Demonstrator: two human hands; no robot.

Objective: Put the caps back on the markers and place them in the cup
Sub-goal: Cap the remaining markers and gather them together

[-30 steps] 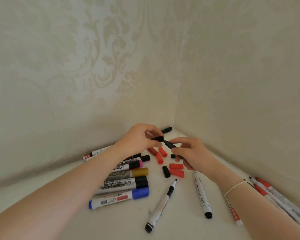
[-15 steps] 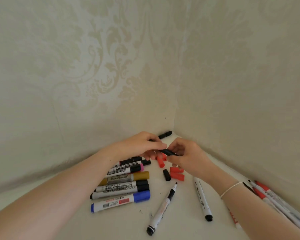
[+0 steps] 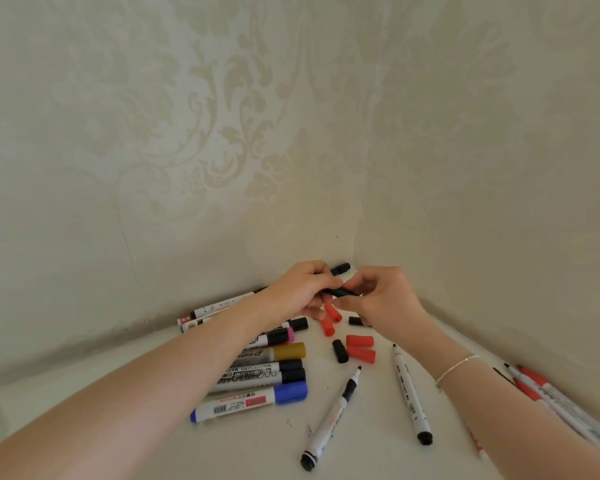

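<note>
Fingers (image 3: 329, 284) of both hands pinch black marker (image 3: 340, 292), lengthwise left-right.

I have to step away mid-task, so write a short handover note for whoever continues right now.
Left hand and right hand both grip one black marker between them, at the capping step.
Capped markers lie in a row below the left hand.
Two uncapped markers lie in front; more at the right edge.
Loose red caps and black caps lie in the middle.
No cup in view, so nothing is seen placed.
Left: cap the rest, then put all in the cup.
</note>
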